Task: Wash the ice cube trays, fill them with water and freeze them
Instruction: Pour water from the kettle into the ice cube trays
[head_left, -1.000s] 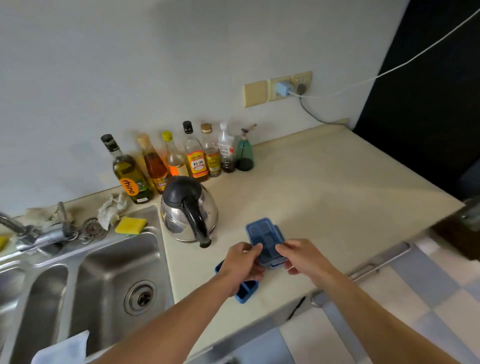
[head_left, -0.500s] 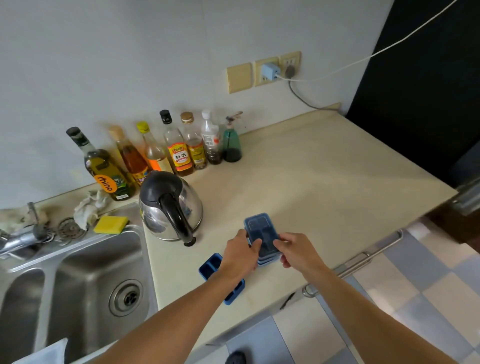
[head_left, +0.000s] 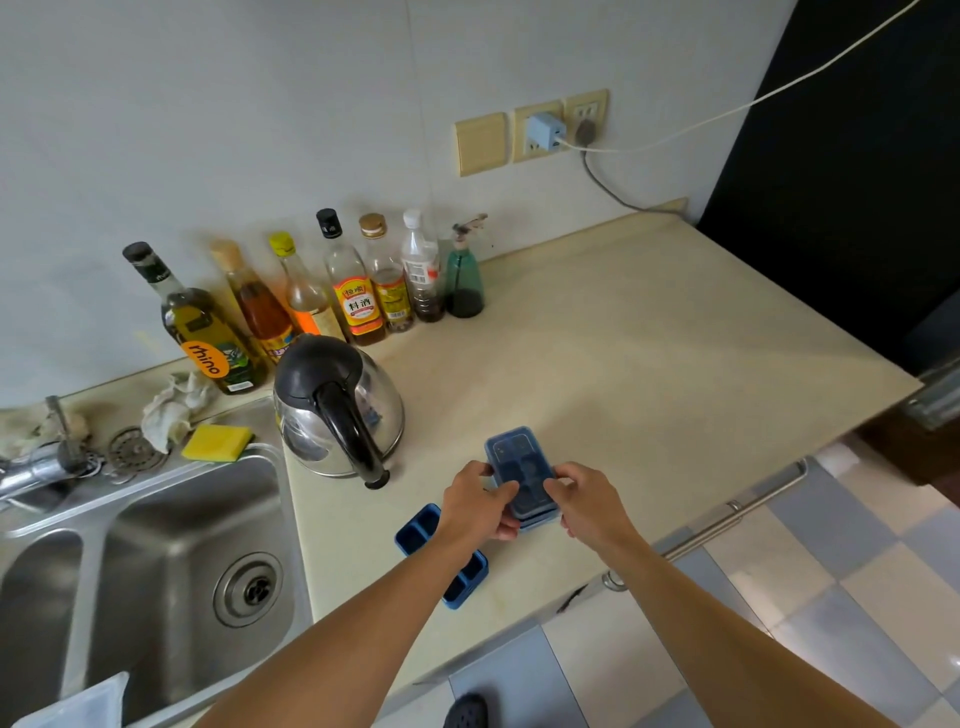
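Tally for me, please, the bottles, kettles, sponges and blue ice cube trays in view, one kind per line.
Bottles: 7, from the olive oil bottle to the green spray bottle
Kettle: 1
Yellow sponge: 1
Blue ice cube trays: 2, the open tray on the counter and the lidded tray gripped by left hand and right hand
Total: 11

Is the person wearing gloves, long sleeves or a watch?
No. The left hand and right hand are bare, with no gloves and no rings that I can see. The left forearm and right forearm are bare too: no sleeves, watch or bracelet show.
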